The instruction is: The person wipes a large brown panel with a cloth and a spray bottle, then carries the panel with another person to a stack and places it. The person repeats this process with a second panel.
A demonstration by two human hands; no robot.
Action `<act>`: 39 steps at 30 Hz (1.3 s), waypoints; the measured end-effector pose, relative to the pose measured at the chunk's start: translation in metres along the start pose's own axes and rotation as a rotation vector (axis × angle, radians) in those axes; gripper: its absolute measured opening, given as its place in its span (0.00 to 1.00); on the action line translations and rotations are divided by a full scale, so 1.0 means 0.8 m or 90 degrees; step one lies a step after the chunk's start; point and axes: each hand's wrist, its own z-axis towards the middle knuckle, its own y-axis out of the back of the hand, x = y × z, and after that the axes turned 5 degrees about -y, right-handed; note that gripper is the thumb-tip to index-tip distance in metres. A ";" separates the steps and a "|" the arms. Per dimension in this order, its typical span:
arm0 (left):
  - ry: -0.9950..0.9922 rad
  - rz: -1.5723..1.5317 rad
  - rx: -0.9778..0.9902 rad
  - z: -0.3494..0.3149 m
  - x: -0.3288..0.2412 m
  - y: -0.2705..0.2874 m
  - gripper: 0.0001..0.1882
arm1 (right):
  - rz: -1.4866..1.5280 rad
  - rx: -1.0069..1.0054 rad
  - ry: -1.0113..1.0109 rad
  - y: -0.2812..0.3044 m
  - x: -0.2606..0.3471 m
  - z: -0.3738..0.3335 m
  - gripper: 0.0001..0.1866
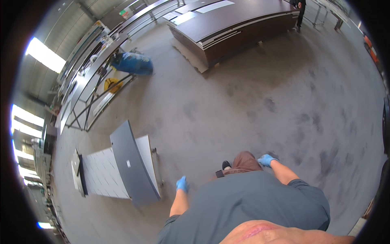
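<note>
My left hand (183,184), in a light blue glove, hangs beside my body with its fingers curled in. Nothing shows in it. Closest to that hand is a long grey panel (132,162), which lies across a stand with white sheets (103,173) to its left; the hand is apart from it. My right hand (267,160), gloved in the same blue, hangs out to the right over the bare floor. Its fingers look loosely curled, and no object is visible in it.
A large stack of dark brown panels (239,49) stands far ahead, with another person (300,14) at its right end. Metal frame benches (87,91) line the left, near a blue drum (134,64) and a yellow round thing (112,85). Orange equipment (370,49) stands far right.
</note>
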 end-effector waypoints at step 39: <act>-0.262 0.219 0.230 0.553 -1.483 -0.840 0.08 | 0.581 -0.002 -0.110 0.708 0.932 0.773 0.14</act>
